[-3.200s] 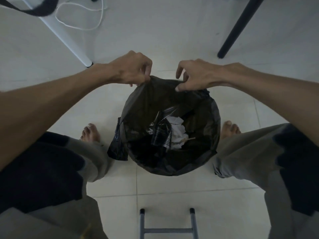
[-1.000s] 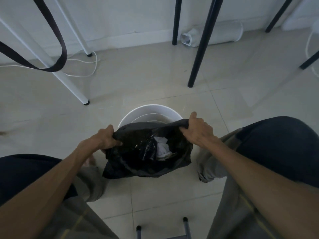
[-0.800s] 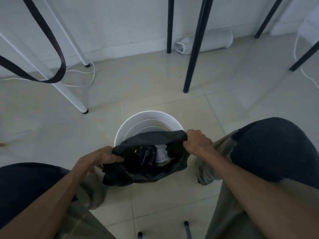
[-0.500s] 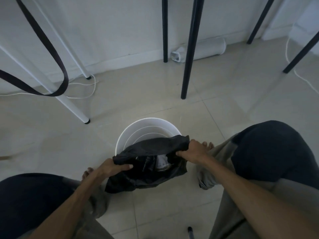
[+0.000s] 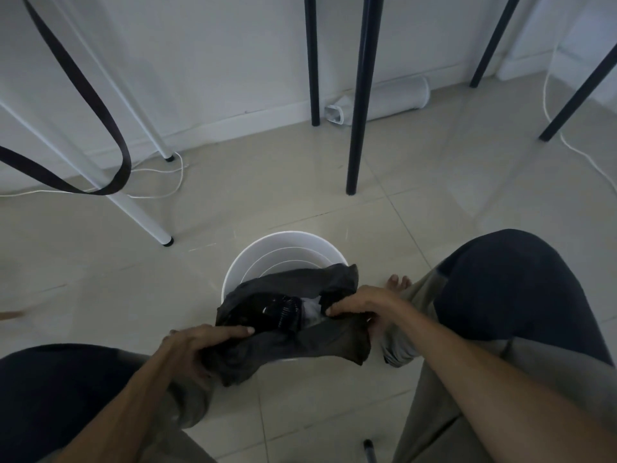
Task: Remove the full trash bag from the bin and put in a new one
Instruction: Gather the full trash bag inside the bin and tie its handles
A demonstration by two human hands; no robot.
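A black trash bag (image 5: 293, 342) full of rubbish hangs lifted in front of a round white bin (image 5: 283, 259) on the tiled floor. The bin's bare white inside shows behind the bag. My left hand (image 5: 200, 342) grips the bag's near left rim. On the right, my right hand (image 5: 360, 305) pinches the rim and folds it inward. The bag's mouth is partly gathered, and dark wrappers and white paper show inside.
Black table legs (image 5: 362, 95) stand beyond the bin and a white leg (image 5: 143, 218) stands at the left. A white cable (image 5: 167, 192) lies on the floor, a black strap (image 5: 96, 105) hangs at upper left, and my knees flank the bin.
The bag has come up out of the bin and toward me. My hands have drawn closer together, narrowing the bag's mouth. The view has tilted up toward the wall.
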